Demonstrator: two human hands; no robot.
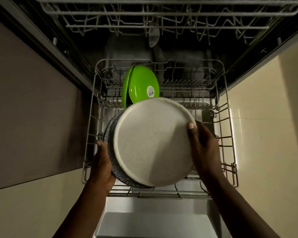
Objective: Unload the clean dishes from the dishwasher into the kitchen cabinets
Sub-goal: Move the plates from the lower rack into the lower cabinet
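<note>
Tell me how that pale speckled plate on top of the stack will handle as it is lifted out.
The pale plate looks rigid and probably ceramic, so likely heavy and breakable. It lies loose on a dark plate, so it may slide if tilted. The left hand and right hand gripping opposite edges should steady it.

the scene was dimly lit from above; a shadow was cast across the plate (153, 143), and straight edges were bowed by wide-angle distortion.
</note>
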